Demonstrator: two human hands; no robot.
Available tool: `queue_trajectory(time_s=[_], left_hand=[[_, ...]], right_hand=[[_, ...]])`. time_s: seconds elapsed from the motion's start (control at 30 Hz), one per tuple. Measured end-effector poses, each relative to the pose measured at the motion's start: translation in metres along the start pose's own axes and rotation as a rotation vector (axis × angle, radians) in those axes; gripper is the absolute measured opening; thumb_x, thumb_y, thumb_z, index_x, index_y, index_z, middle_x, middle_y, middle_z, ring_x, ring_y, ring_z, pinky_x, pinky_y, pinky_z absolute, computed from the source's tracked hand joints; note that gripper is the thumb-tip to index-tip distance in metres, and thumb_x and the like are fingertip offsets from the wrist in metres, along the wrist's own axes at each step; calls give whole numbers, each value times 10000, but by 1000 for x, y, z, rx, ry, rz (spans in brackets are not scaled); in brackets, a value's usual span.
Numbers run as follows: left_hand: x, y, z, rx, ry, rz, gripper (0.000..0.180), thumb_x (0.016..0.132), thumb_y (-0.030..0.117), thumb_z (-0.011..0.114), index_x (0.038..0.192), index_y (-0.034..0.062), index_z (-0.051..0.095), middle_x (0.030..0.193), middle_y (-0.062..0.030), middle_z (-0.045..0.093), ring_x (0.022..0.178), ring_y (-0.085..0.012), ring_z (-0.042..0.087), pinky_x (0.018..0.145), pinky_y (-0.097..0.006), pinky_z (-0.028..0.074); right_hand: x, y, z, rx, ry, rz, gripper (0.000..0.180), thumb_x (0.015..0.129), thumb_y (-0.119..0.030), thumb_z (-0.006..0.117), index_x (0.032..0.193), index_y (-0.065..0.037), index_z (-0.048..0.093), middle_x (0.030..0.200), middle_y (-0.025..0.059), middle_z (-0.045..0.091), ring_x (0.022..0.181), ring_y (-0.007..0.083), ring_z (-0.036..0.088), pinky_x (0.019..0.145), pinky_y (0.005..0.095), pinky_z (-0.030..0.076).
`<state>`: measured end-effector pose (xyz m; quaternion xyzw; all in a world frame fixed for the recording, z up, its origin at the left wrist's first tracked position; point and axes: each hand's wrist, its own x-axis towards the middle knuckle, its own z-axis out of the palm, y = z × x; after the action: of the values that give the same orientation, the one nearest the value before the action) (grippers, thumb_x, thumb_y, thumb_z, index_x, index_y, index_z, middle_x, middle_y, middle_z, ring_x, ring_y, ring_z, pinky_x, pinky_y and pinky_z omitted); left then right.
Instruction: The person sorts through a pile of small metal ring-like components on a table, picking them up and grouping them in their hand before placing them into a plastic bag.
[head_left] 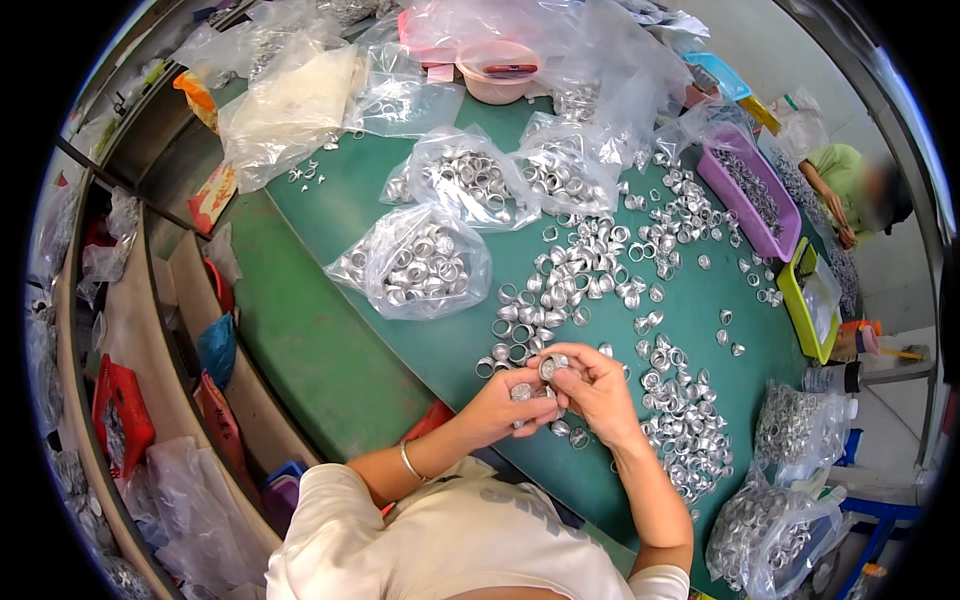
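Observation:
My left hand (492,408) and my right hand (601,396) meet over the near edge of the green table (350,250). Between the thumb and fingers of my right hand is a silver-coloured metal ring (551,367) with a broad face. My left hand is curled around a few more silver rings (522,393); fingers partly hide them. Just beyond my hands spreads a loose pile of similar rings (575,270). Another heap of rings (685,420) lies to the right of my right hand.
Clear plastic bags of rings (425,262) stand left of the pile. A purple basket (780,235) and a lime-green tray (800,310) line the right edge. Bagged rings (775,535) sit at lower right. Shelves (150,350) flank the left. Another person (850,180) sits at far right.

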<state>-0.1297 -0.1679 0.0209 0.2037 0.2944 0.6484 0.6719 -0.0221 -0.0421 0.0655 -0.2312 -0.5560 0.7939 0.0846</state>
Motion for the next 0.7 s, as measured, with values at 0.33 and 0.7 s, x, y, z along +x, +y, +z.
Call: queue_trajectory(time_s=[0.33, 0.7], left_hand=[[-1, 11, 0, -82, 335, 177, 198, 904, 141, 558, 1009, -27, 574, 773, -35, 549, 570, -64, 439, 444, -192, 329], [4, 17, 7, 913, 135, 450, 169, 831, 40, 607, 994, 5, 636, 818, -56, 622, 698, -109, 567, 588, -232, 447]], right_hand=[[127, -39, 26, -477, 354, -452, 362, 865, -187, 610, 1150, 34, 569, 961, 81, 654, 694, 79, 562, 627, 210, 438], [-15, -1, 2, -413, 95, -261, 274, 825, -43, 565, 1094, -12, 611, 1062, 61, 594, 517, 8, 427, 389, 160, 326]])
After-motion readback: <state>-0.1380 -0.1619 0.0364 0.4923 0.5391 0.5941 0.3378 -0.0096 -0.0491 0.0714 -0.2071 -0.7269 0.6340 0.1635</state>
